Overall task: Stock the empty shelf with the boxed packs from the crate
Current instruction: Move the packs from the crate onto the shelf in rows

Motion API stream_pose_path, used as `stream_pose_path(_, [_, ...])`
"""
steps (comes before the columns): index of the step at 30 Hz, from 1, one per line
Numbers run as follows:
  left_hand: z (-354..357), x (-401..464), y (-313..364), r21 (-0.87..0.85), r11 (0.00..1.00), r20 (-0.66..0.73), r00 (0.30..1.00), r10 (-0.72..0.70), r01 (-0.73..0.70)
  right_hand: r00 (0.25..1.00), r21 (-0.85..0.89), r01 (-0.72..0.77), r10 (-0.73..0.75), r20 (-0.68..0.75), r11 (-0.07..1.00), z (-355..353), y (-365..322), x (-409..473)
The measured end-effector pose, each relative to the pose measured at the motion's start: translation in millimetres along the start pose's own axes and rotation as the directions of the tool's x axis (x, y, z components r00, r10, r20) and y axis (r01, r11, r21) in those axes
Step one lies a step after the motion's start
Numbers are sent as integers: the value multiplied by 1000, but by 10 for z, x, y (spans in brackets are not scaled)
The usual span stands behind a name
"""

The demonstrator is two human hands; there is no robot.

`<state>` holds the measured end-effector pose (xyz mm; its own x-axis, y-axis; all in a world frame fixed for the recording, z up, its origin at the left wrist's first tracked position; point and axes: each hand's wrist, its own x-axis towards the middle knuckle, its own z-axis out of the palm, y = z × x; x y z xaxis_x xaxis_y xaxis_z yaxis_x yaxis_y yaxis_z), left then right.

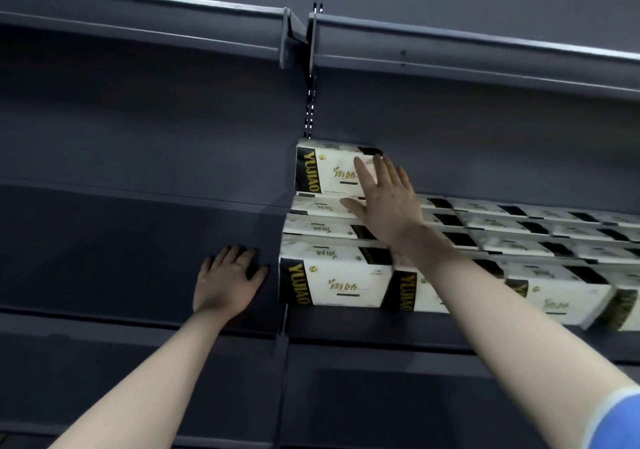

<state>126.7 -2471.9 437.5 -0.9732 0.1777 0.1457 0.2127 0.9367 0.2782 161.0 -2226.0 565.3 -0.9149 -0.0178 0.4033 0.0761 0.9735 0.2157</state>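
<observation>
One pack (327,171) sits on the second layer at the shelf's (346,320) back left corner, my right hand (384,202) flat against it, fingers released, left hand (227,280) splayed on the bare bay; a careless shove could tip it.

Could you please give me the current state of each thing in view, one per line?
Top pack: upright on the back row, right hand against its front.
Bottom layer of packs: fills the right shelf bay.
Left shelf bay: bare.
Left hand: flat, open, resting on the left bay.
Right hand: open, fingers spread.
</observation>
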Motion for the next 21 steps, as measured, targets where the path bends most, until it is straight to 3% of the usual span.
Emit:
stream_pose_path(3, [-59,-152,0,-74,997,8,1000,24,-23,1000,29,25,-25,-6,999,-94,16,-357])
stream_pose_path(7, [-81,-596,14,-150,988,-88,996,16,-30,1000,117,18,-20,19,993,-127,-29,-809])
stream_pose_path(13, [117,-1457,-47,-231,967,-230,972,53,-108,982,256,85,-38,-185,963,2,-225,-1550])
stream_pose_path(17, [432,-2017,-134,-303,951,-196,981,-1,-59,973,335,146,-73,-220,931,266,-411,-2175])
stream_pose_path(21, [799,-2462,-335,-305,952,-87,996,-18,-9,980,396,190,-153,-123,898,740,-712,-2809])
